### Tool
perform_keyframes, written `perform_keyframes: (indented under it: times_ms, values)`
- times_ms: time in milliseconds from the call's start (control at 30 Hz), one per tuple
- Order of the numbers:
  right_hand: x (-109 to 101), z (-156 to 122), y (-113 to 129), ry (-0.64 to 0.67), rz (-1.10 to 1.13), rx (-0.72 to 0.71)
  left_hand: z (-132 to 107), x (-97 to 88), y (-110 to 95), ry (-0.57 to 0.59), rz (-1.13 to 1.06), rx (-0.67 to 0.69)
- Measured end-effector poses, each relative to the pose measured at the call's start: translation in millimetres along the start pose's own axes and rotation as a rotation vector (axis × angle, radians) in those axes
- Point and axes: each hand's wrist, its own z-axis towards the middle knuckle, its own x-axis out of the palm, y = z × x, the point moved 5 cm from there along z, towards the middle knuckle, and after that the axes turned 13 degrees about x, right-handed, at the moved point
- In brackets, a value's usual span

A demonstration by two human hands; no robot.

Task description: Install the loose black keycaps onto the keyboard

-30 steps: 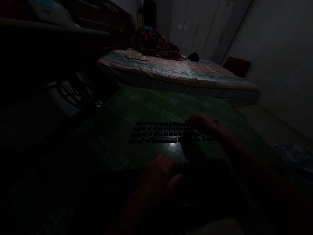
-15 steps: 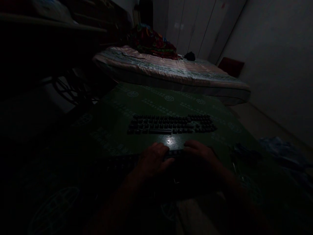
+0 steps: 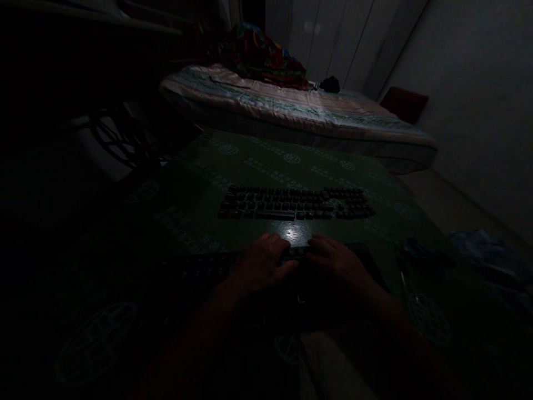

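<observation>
The room is very dark. My left hand and my right hand lie close together on the far edge of a dark flat keyboard near me, on a green printed mat. The fingers of both hands are bent and pressed together; the left ones rest on that near keyboard. What the right fingers pinch is too dark to name. A second black keyboard lies farther out on the mat, untouched by either hand. A small bright glint shows on the mat between the two keyboards.
A bed with a striped sheet and a heap of colourful cloth stands behind the mat. Dark shelving and a wire frame fill the left. Small dark items lie at the mat's right edge; a bluish cloth lies on the floor.
My right hand has left the far keyboard and come back beside my left hand at the near keyboard. The view has shifted slightly.
</observation>
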Motion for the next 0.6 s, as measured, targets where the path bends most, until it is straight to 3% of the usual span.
perform_keyframes:
  times_ms: [600]
  values:
    - [3.5, -4.4, 4.4, -0.035, -0.017, -0.046, -0.5, 1.7, 2.1, -0.011, -0.040, 0.003]
